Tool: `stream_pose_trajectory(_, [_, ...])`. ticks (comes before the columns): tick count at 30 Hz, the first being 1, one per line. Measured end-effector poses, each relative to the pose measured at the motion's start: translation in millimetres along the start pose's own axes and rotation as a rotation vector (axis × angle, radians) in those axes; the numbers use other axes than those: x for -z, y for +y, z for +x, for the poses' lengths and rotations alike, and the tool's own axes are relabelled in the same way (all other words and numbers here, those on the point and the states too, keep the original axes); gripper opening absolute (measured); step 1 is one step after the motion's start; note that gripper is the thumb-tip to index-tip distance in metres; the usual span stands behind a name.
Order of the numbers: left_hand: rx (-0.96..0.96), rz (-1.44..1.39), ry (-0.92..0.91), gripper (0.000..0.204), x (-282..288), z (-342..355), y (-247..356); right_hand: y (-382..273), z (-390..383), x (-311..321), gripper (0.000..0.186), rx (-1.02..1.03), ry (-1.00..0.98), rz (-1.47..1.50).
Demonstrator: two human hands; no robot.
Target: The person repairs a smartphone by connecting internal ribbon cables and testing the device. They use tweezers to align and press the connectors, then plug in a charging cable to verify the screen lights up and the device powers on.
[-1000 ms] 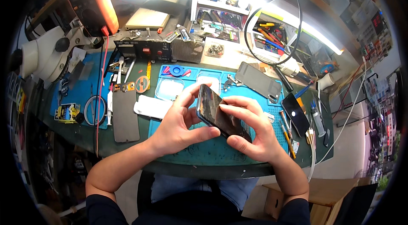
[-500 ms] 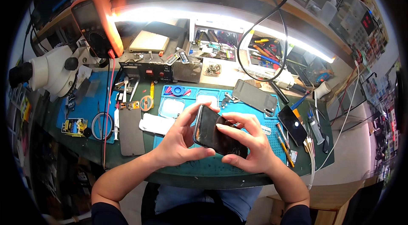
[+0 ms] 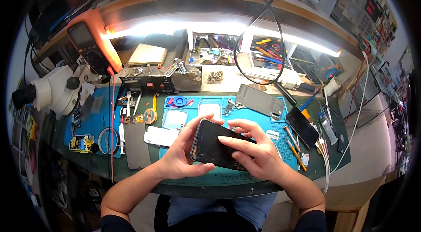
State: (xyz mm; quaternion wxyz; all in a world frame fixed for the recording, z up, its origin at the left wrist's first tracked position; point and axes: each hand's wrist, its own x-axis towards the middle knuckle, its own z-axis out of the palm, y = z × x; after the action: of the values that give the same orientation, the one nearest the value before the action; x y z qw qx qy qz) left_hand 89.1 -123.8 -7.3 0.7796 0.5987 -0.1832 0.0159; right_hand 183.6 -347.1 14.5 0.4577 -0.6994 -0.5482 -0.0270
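— Where's the phone [image 3: 215,146] against your hands?

— You hold it up off the blue mat [image 3: 245,113], between both hands, dark glass toward you. Your left hand [image 3: 182,155] is closed on its left edge: fingers curled behind it, thumb lying along the lower edge. Your right hand [image 3: 254,148] grips the right end, with two fingers stretched flat across the glass and the thumb hooked over the top edge. The glass looks scratched or cracked near the lower right, by your right palm.

— And what's around the phone?

— Just left of the phone, a white cloth or pad [image 3: 160,135] lies on the mat. Beyond the phone, a clear shallow tray [image 3: 174,119] sits on the mat; I cannot tell what it holds. Beside that is a second clear piece [image 3: 209,109], also unreadable. Right of the phone lies another dark phone [image 3: 301,127], flat, well apart from your right hand. Beyond and to the right of your phone rests a grey back cover [image 3: 258,101].

— Any containers farther back?

— Yes. Beyond the phone, at the back of the bench [image 3: 109,166], a small clear box [image 3: 213,76] holds a dark heap of tiny parts. Behind it, open bins [image 3: 263,52] under the lamp strip hold screwdrivers and tools with coloured handles. Far left of the phone stand a white microscope [image 3: 55,89] and an orange meter [image 3: 90,48].
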Motion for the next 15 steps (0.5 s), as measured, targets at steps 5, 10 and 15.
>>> stream_pose_trajectory(5, [0.042, -0.045, 0.014, 0.092, -4, 0, 2, -4, 0, 0, 0.044, -0.089, 0.04, -0.02])
stream_pose_trajectory(10, [0.145, -0.029, 0.17, 0.071, -11, 1, -1, 0, -3, -4, 0.04, -0.053, 0.038, -0.169])
stream_pose_trajectory(15, [0.174, 0.006, 0.214, 0.053, -8, -2, -2, -9, 1, -3, 0.05, -0.199, 0.135, -0.007])
